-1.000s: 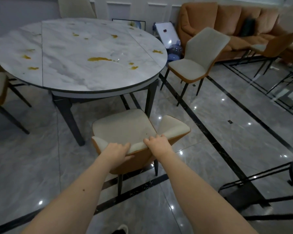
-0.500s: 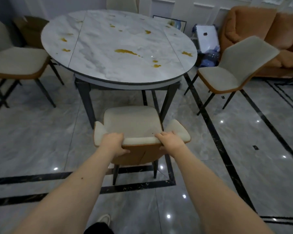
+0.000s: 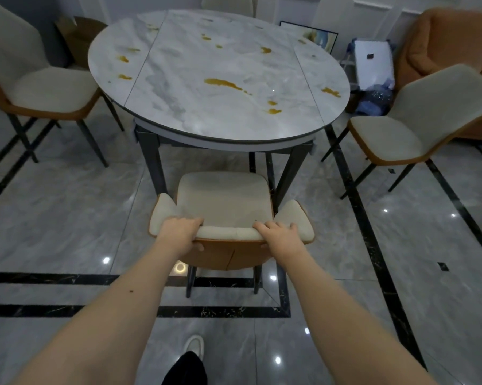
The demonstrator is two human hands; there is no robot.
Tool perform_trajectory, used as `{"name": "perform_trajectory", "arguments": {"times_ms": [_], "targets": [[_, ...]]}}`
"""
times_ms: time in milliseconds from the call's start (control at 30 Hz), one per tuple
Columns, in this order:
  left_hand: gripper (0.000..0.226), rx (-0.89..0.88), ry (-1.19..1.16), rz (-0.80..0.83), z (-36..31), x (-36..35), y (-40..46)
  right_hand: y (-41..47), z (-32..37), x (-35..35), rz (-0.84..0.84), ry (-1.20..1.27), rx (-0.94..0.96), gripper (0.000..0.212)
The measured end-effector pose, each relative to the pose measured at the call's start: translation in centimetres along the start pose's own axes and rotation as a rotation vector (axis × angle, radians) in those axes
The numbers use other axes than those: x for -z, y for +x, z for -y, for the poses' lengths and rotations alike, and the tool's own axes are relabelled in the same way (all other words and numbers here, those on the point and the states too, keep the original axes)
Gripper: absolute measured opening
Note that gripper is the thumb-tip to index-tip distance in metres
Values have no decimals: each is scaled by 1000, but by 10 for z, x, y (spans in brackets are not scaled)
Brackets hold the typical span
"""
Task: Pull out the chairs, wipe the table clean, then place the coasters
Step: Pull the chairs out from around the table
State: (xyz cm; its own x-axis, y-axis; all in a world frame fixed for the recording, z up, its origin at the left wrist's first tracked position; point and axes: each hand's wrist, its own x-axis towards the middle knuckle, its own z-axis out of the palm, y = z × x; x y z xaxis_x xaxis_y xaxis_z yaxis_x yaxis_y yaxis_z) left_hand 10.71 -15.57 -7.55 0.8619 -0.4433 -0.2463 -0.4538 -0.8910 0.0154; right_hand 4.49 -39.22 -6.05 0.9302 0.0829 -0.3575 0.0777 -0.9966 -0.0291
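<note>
A round grey marble table (image 3: 178, 107) fills the upper middle, its top spotted with several yellow-orange stains (image 3: 224, 83). In front of it stands a cream-cushioned chair (image 3: 223, 198) with an orange shell, its seat clear of the table's edge. My left hand (image 3: 180, 232) grips the left part of its backrest top, fingers over the cushion. My right hand (image 3: 278, 234) grips the right part of the same rim. No coasters or cloth are in view.
A matching chair (image 3: 51, 90) stands left of the table and another (image 3: 401, 134) to the right, both away from it. A fourth chair back (image 3: 226, 2) shows behind the table. An orange sofa (image 3: 442, 45) and a white box (image 3: 373, 62) sit at back right. My shoe (image 3: 194, 345) is below.
The view has swung left and squared up on the table. The chair I hold now stands straight before me, farther out from the table. Both hands keep their grip on the backrest.
</note>
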Motion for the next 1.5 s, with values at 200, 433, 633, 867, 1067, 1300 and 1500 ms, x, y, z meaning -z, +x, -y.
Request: {"name": "perform_trajectory", "arguments": {"times_ms": [200, 433, 633, 867, 1067, 1300, 1500], "targets": [[38, -23, 16, 25, 28, 14, 41, 39, 5, 16, -15, -37, -30, 42], [44, 61, 131, 108, 72, 32, 103, 102, 28, 40, 5, -14, -107, 47], [47, 136, 172, 99, 103, 43, 142, 144, 45, 53, -14, 9, -143, 53], [55, 282, 229, 100, 91, 56, 145, 157, 44, 62, -9, 10, -95, 54], [47, 111, 174, 100, 29, 65, 141, 140, 21, 68, -68, 12, -41, 49], [45, -29, 161, 129, -87, 99, 147, 86, -70, 76, -88, -31, -64, 46], [44, -114, 126, 47, -197, 112, 152, 30, -186, 76, -70, -38, -141, 49]]}}
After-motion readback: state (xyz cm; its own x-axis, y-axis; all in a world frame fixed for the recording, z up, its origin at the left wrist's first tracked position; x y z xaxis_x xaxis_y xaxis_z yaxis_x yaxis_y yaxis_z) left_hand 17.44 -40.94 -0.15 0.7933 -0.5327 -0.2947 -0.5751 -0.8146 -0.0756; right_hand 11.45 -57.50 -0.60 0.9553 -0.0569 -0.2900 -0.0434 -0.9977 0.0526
